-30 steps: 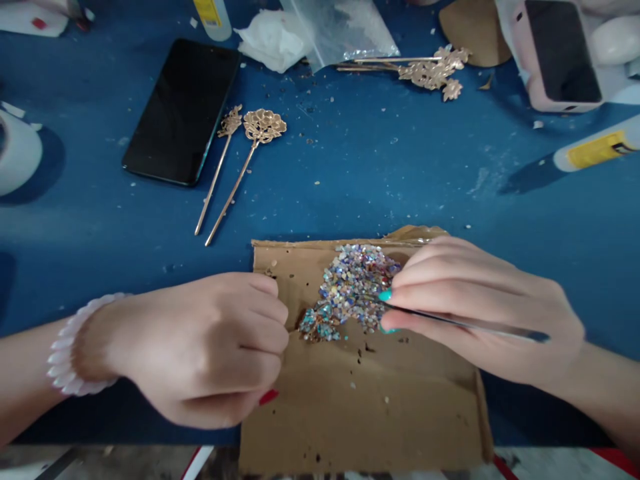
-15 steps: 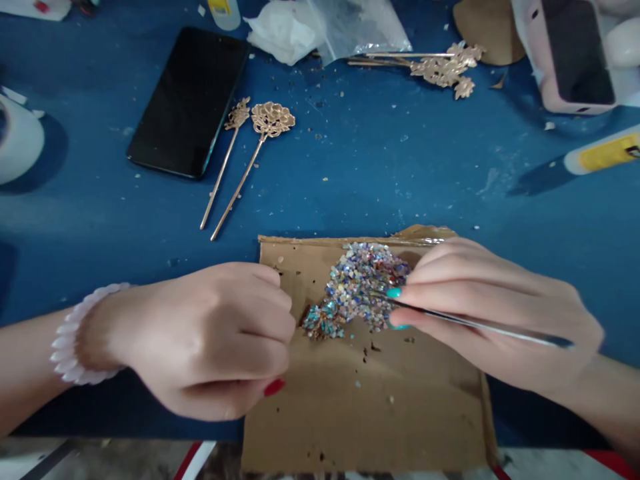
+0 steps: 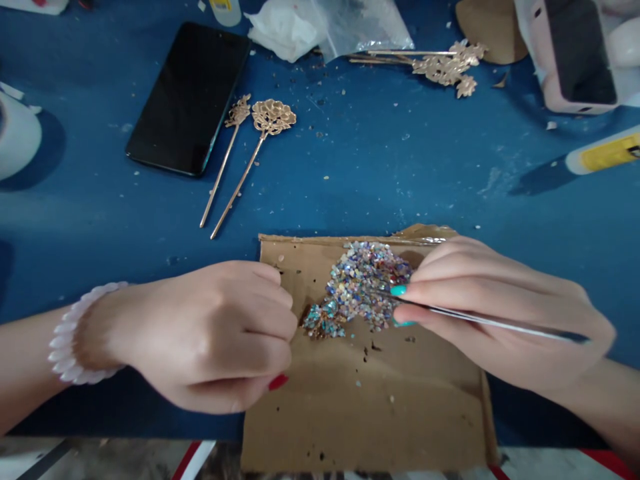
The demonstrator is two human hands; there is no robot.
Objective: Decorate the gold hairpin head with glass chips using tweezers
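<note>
My left hand [image 3: 225, 337] is closed in a fist above the left side of the cardboard. Just beyond its knuckles the head of a hairpin [image 3: 324, 319] shows, gold-edged and covered with turquoise chips; its stem is hidden in the fist. My right hand [image 3: 493, 303] pinches dark metal tweezers [image 3: 470, 319] between thumb and fingers. The tweezers' tips reach into a pile of small multicoloured shell-like chips [image 3: 363, 277], and whether they grip a chip is too small to tell. Pile and hairpin head lie over the cardboard sheet [image 3: 370, 420].
Two gold hairpins [image 3: 274, 119] lie beside a black phone [image 3: 190, 100]. More gold hairpins [image 3: 445, 67] are at the back, near a plastic bag [image 3: 365, 30] and crumpled tissue [image 3: 285, 33]. A yellow-labelled glue tube [image 3: 605, 153] lies right; a white roll [image 3: 17, 137] is left.
My right hand and the tweezers have shifted slightly right, the tips staying over the chips. The left fist and the hairpin head are almost where they were.
</note>
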